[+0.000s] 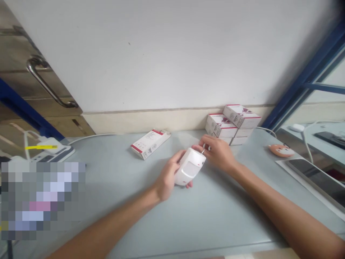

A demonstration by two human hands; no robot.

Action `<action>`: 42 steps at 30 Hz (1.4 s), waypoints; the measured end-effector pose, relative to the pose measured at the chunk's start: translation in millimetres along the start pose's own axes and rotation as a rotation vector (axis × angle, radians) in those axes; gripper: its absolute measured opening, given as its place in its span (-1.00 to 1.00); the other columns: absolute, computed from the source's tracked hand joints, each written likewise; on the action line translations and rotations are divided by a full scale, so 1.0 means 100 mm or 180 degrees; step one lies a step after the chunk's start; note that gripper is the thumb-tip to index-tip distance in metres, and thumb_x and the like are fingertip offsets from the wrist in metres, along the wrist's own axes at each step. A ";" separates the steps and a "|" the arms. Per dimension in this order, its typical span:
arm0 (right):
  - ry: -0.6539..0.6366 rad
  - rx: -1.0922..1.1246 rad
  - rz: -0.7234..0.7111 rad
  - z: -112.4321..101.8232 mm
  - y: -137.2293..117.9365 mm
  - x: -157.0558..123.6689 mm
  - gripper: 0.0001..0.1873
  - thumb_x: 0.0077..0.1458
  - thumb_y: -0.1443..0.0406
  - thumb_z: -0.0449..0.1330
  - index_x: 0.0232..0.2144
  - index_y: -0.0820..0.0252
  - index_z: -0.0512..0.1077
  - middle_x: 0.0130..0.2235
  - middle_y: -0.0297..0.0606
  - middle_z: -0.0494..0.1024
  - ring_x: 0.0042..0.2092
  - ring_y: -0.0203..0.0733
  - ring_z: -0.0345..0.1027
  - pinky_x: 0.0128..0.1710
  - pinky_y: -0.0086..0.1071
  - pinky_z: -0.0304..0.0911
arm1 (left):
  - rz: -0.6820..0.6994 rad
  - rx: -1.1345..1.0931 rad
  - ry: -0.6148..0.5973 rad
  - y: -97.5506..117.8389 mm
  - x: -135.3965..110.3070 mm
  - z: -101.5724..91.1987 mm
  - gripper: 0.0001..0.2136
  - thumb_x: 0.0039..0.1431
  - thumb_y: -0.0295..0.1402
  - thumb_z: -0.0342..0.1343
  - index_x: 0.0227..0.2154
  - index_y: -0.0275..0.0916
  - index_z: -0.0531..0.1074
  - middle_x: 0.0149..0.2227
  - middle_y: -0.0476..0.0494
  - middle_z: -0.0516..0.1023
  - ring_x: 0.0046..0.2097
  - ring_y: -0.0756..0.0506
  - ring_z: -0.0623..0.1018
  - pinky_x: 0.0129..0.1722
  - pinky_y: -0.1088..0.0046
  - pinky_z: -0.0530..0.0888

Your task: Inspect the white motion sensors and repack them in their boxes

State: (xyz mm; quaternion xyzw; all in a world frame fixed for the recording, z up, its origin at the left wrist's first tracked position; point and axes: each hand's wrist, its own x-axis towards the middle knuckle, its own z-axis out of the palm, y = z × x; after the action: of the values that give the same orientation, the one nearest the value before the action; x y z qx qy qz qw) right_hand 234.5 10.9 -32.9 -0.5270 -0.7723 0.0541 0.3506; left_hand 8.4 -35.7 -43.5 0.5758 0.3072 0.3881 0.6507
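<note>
Against a white wall, with a metal handle at far left and a blue frame at right: over a pale table, a white device between two bare hands. Gripped in the left hand, held from its left side, fingertips showing past the lower edge. Tilted, upper end toward the right hand. Right fingers curled, pinched on a thin piece at that end, too small to identify. Beyond the left hand, flat on the table: a single box. Just behind the right hand, close to the wall: stacked boxes, trimmed in red. Well apart at right: an orange object, near a dark slab. Far left: a power strip, yellow tag above.
</note>
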 end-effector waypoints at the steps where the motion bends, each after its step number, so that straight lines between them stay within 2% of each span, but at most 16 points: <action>1: 0.0020 -0.0029 -0.0010 0.00 0.01 0.00 -0.58 0.36 -0.02 0.17 -0.44 0.09 0.43 -0.35 -0.30 0.57 -0.41 -0.23 0.35 -0.38 -0.35 0.12 | 0.0005 0.0025 0.0072 -0.01 0.01 -0.01 -0.47 0.28 -0.13 -0.07 0.20 -0.27 0.44 -0.47 -0.22 0.61 -0.45 -0.20 0.58 -0.45 0.34 0.44; 3: 0.0033 -0.0066 -0.0009 0.02 0.03 0.01 -0.64 0.36 0.03 0.19 -0.41 0.08 0.46 -0.31 -0.30 0.59 -0.41 -0.23 0.38 -0.38 -0.35 0.14 | 0.0014 0.0081 0.0238 -0.05 0.04 -0.04 -0.44 0.28 -0.12 -0.03 0.25 -0.27 0.41 -0.37 -0.25 0.65 -0.42 -0.20 0.60 -0.42 0.31 0.48; 5: 0.0013 -0.0098 -0.0009 0.03 0.04 0.00 -0.70 0.34 0.07 0.21 -0.39 0.07 0.49 -0.29 -0.32 0.61 -0.41 -0.24 0.39 -0.38 -0.35 0.15 | 0.0004 0.0100 0.0416 -0.07 0.06 -0.07 -0.38 0.29 -0.13 -0.01 0.36 -0.25 0.31 -0.29 -0.24 0.66 -0.41 -0.19 0.61 -0.38 0.28 0.52; 8: -0.0020 -0.0197 -0.0047 0.04 0.02 -0.01 -0.73 0.35 0.11 0.18 -0.38 0.06 0.48 -0.30 -0.34 0.61 -0.42 -0.25 0.40 -0.38 -0.34 0.13 | -0.0040 0.0173 0.0604 -0.06 0.07 -0.10 -0.34 0.31 -0.15 -0.02 0.44 -0.24 0.20 -0.29 -0.21 0.65 -0.42 -0.16 0.60 -0.36 0.28 0.54; 12: 0.0082 -0.0336 0.0005 0.05 -0.02 -0.02 -0.67 0.36 0.09 0.13 -0.43 0.08 0.40 -0.37 -0.33 0.57 -0.45 -0.24 0.34 -0.39 -0.34 0.08 | 0.0079 0.0319 0.0752 0.01 0.06 -0.09 -0.38 0.27 -0.19 0.02 0.37 -0.27 0.32 -0.27 -0.24 0.67 -0.44 -0.14 0.57 -0.39 0.32 0.51; 14: 0.0181 -0.0375 0.0054 0.04 -0.03 -0.02 -0.63 0.37 0.07 0.11 -0.45 0.09 0.36 -0.41 -0.33 0.54 -0.46 -0.23 0.31 -0.41 -0.34 0.05 | 0.0220 0.0390 0.0808 0.05 0.04 -0.08 -0.44 0.25 -0.24 0.06 0.30 -0.24 0.41 -0.08 -0.32 0.69 -0.42 -0.11 0.55 -0.41 0.34 0.51; 17: 0.0292 -0.0382 0.0125 0.04 -0.03 -0.02 -0.57 0.39 0.05 0.08 -0.50 0.10 0.32 -0.43 -0.32 0.51 -0.47 -0.24 0.27 -0.42 -0.34 0.03 | 0.0443 0.0629 0.0816 0.08 0.03 -0.06 -0.54 0.26 -0.30 0.09 0.20 -0.18 0.53 0.33 -0.35 0.45 -0.17 -0.22 0.60 -0.43 0.38 0.52; 19: 0.0291 -0.0343 0.0111 0.04 -0.03 -0.01 -0.55 0.40 0.05 0.07 -0.51 0.10 0.30 -0.44 -0.33 0.50 -0.47 -0.25 0.26 -0.42 -0.34 0.03 | 0.0583 0.0765 0.0842 0.07 0.03 -0.05 -0.58 0.27 -0.32 0.09 0.16 -0.15 0.57 0.45 -0.27 0.29 0.10 -0.36 0.53 -0.41 0.38 0.54; 22: 0.0242 -0.0276 -0.0016 0.06 -0.05 -0.03 -0.55 0.43 0.06 0.06 -0.49 0.11 0.30 -0.44 -0.34 0.47 -0.46 -0.26 0.25 -0.41 -0.35 0.04 | 0.0696 0.1047 0.0957 0.06 0.05 -0.05 -0.60 0.29 -0.35 0.07 0.13 -0.16 0.59 0.45 -0.24 0.28 0.32 -0.43 0.37 -0.34 0.37 0.57; 26: 0.0259 -0.0275 -0.0172 0.07 -0.12 -0.08 -0.56 0.43 0.07 0.06 -0.48 0.12 0.32 -0.43 -0.35 0.46 -0.47 -0.29 0.22 -0.42 -0.36 0.02 | 0.0501 0.1537 0.0981 0.08 0.06 -0.07 -0.60 0.36 -0.34 -0.05 0.12 -0.21 0.58 0.40 -0.29 0.28 0.20 -0.37 0.48 -0.34 0.34 0.57; 32: 0.0442 -0.0246 -0.0322 0.06 -0.17 -0.10 -0.58 0.42 0.11 0.11 -0.49 0.14 0.34 -0.46 -0.38 0.44 -0.48 -0.34 0.21 -0.43 -0.39 0.03 | 0.0443 0.2700 0.0602 0.19 0.01 -0.05 -0.51 0.44 -0.39 -0.24 0.28 -0.19 0.42 0.40 -0.28 0.26 0.29 -0.27 0.45 0.04 0.26 0.57; 34: 0.0580 -0.0200 -0.0374 0.06 -0.18 -0.11 -0.56 0.41 0.11 0.12 -0.51 0.15 0.33 -0.48 -0.39 0.41 -0.49 -0.35 0.19 -0.43 -0.39 0.04 | 0.0471 0.3019 0.0565 0.22 -0.02 -0.01 -0.53 0.47 -0.33 -0.24 0.30 -0.15 0.39 0.40 -0.28 0.25 0.21 -0.25 0.53 0.05 0.24 0.56; 36: 0.0737 -0.0136 -0.0456 0.05 -0.21 -0.11 -0.55 0.42 0.12 0.13 -0.53 0.15 0.32 -0.50 -0.39 0.40 -0.51 -0.36 0.17 -0.44 -0.39 0.05 | 0.0409 0.3312 0.0508 0.23 -0.04 0.02 -0.55 0.51 -0.20 -0.22 0.30 -0.09 0.38 0.41 -0.28 0.22 0.00 -0.20 0.64 -0.01 0.20 0.58; 38: 0.0840 -0.0072 -0.0577 0.04 -0.24 -0.12 -0.55 0.42 0.15 0.14 -0.53 0.15 0.33 -0.50 -0.38 0.41 -0.51 -0.37 0.17 -0.45 -0.40 0.05 | 0.0327 0.3466 0.0464 0.23 -0.05 0.04 -0.55 0.51 -0.10 -0.20 0.28 -0.08 0.39 0.40 -0.28 0.24 -0.18 -0.14 0.66 -0.07 0.17 0.59; 39: 0.0869 -0.0066 -0.0654 0.04 -0.25 -0.12 -0.56 0.41 0.16 0.14 -0.53 0.16 0.33 -0.50 -0.38 0.42 -0.51 -0.37 0.18 -0.45 -0.40 0.05 | 0.0323 0.3462 0.0452 0.23 -0.05 0.04 -0.55 0.51 -0.07 -0.19 0.26 -0.08 0.40 0.37 -0.28 0.29 -0.19 -0.14 0.66 -0.05 0.16 0.59; 42: 0.0887 -0.0165 -0.0858 0.04 -0.26 -0.13 -0.64 0.40 0.20 0.17 -0.48 0.16 0.38 -0.47 -0.39 0.45 -0.50 -0.39 0.21 -0.46 -0.41 0.05 | 0.0465 0.3221 0.0595 0.19 -0.02 0.03 -0.57 0.52 -0.09 -0.17 0.25 -0.12 0.38 0.24 -0.25 0.48 0.03 -0.23 0.64 0.12 0.14 0.53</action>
State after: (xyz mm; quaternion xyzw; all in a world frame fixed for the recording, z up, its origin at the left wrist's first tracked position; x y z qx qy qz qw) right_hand 214.4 -10.5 -30.2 -0.4301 -0.7810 -0.0868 0.4445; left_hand 6.9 -38.2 -24.4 0.8012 0.4723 0.2851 0.2318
